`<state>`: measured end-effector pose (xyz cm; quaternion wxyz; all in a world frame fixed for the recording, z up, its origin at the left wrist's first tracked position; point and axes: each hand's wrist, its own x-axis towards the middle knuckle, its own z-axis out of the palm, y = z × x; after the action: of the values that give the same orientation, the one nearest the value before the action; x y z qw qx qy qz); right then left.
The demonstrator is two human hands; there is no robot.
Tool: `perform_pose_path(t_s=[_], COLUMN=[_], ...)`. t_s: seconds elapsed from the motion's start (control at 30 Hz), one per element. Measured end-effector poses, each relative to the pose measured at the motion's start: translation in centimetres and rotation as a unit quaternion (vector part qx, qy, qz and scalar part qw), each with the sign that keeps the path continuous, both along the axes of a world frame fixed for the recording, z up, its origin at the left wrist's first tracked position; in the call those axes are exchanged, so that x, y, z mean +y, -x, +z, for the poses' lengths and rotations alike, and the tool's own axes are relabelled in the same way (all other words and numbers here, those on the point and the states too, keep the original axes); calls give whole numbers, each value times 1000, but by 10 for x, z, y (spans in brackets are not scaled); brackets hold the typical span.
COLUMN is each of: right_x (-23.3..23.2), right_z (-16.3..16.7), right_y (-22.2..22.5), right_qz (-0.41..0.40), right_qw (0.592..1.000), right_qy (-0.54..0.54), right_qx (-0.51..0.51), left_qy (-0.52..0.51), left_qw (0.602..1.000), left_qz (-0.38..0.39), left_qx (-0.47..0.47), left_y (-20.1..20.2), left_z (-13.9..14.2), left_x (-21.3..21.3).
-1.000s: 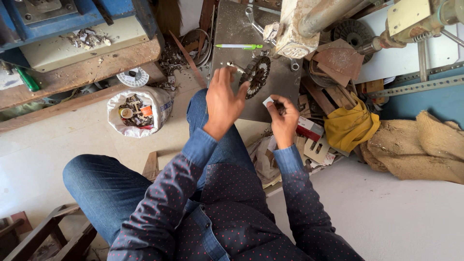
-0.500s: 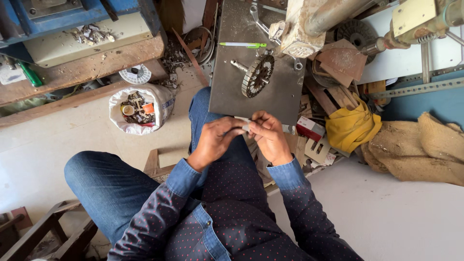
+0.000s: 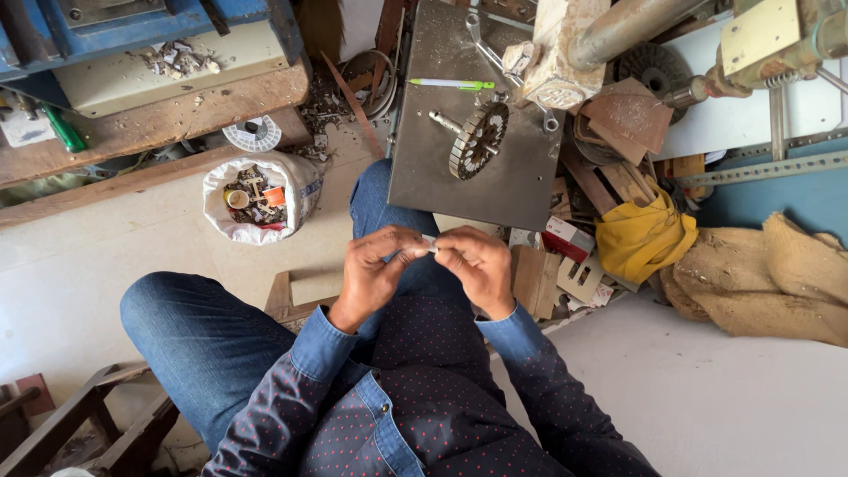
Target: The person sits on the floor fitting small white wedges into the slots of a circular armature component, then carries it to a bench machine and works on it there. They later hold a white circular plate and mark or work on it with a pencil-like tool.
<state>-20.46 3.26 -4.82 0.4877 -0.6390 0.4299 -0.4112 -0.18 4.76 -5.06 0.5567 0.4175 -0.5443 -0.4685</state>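
My left hand [image 3: 375, 269] sits over my lap at about nine o'clock from the small white piece [image 3: 429, 246], its thumb and first fingers curled in and pinched on that piece's left end. The piece itself lies between my two hands, its long axis running nearly level from nine to three o'clock, and only a short pale stretch of it shows between the fingertips; what it is exactly I cannot tell. My right hand [image 3: 477, 265] closes on the other end from three o'clock, fingers bent tight, knuckles turned up toward the camera. Both hands are equally near, each touching the piece, so neither has to reach. Up at twelve o'clock from the hands, well apart, lies the grey metal plate [image 3: 424, 168] with the toothed disc [image 3: 478, 140] on its shaft and a green pen [image 3: 452, 84] beyond it.
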Motion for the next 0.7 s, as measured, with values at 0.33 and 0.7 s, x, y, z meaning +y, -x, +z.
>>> perform_pose_path(t_s=[0.33, 0.7], right_x=[-2, 1], right_z=[10, 27], right_y=[-6, -10], right_qz=[-9, 5], right_qw=[980, 966], right_qy=[197, 256], right_qx=[26, 36], left_qy=[7, 55], left_qw=[1000, 998], left_qz=[-13, 10], left_qx=[-12, -4], left_y=[-7, -4], left_z=[18, 20], left_x=[9, 17])
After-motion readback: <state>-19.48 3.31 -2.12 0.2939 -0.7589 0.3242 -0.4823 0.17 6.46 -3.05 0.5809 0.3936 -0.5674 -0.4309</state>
